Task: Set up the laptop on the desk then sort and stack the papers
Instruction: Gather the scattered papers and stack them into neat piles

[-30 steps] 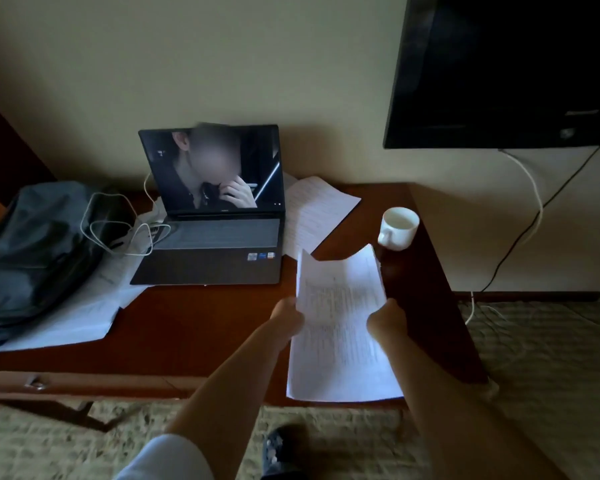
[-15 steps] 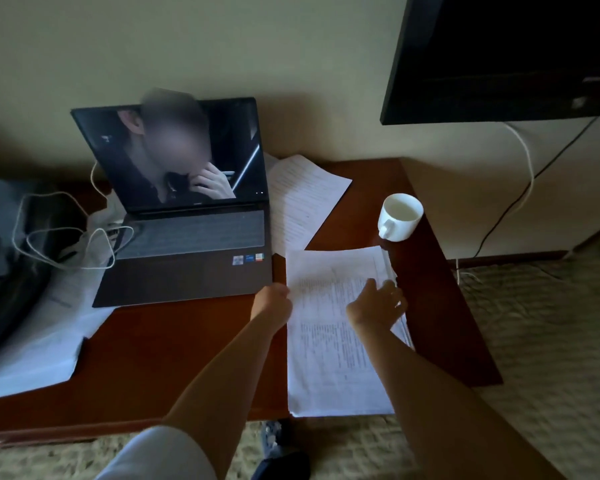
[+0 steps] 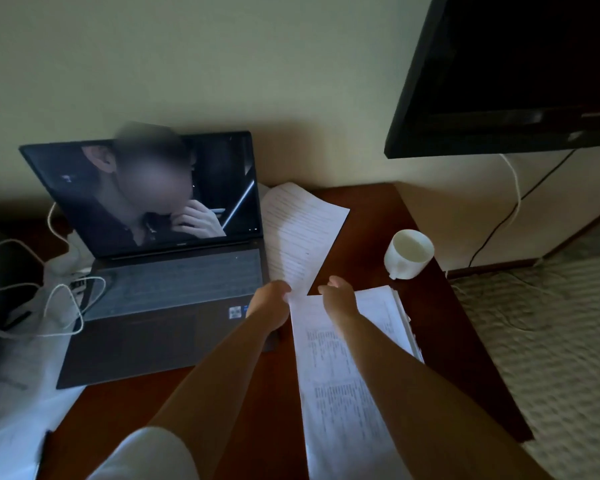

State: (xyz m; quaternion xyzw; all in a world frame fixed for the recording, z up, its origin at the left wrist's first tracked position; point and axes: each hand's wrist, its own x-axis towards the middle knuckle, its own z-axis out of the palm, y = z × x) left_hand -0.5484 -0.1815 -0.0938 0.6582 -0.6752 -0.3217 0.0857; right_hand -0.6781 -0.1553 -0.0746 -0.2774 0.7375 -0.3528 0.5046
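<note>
While the open laptop [image 3: 174,258] stands at the back of the table [image 3: 378,223], my left hand [image 3: 272,299] pinches the near corner of the loose sheet [image 3: 302,230] lying beside it, fingers [image 3: 284,289] closed on the paper, I judge to draw it toward the stack of papers [image 3: 340,375] at the front right. My right hand [image 3: 338,296] hovers over the stack's top edge with relaxed fingers, holding nothing, probably ready to receive it.

Desk [image 3: 378,216]: reddish-brown wood. Laptop [image 3: 160,306]: dark grey body, black bezel. Papers [image 3: 340,375]: white, rows of dark print. Cup [image 3: 407,254]: plain white. Cables [image 3: 32,306]: white. Carpet [image 3: 541,341]: beige, ribbed weave. Wall [image 3: 222,64]: pale cream. TV [image 3: 513,71]: black.
</note>
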